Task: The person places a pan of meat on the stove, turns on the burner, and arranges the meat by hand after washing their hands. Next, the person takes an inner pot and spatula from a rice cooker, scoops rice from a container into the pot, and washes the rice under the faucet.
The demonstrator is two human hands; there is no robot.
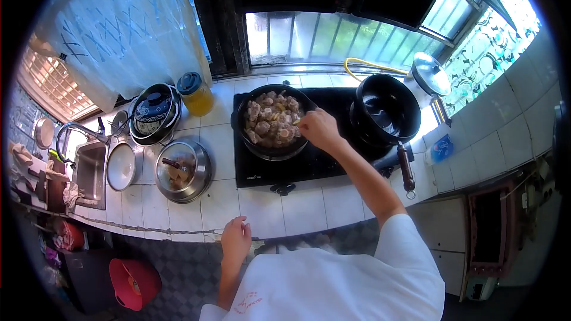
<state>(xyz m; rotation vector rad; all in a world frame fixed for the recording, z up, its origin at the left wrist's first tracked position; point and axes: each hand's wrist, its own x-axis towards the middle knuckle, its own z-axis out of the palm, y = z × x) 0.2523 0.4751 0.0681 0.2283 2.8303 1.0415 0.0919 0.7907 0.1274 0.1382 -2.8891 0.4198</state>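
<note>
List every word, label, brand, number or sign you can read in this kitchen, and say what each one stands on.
"SU...", pale lettering on the front edge of the black stove; the rest is too small to read.
Red print on the white shirt: too blurred to read.
Pale marks on the blue packet: too blurred to read.
No numbers or signs can be read.

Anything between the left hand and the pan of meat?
Nothing visible: between the left hand and the pan lie only counter tiles and the stove's front edge. The lidded pot sits off left; the right hand is at the pan's right side.
</note>
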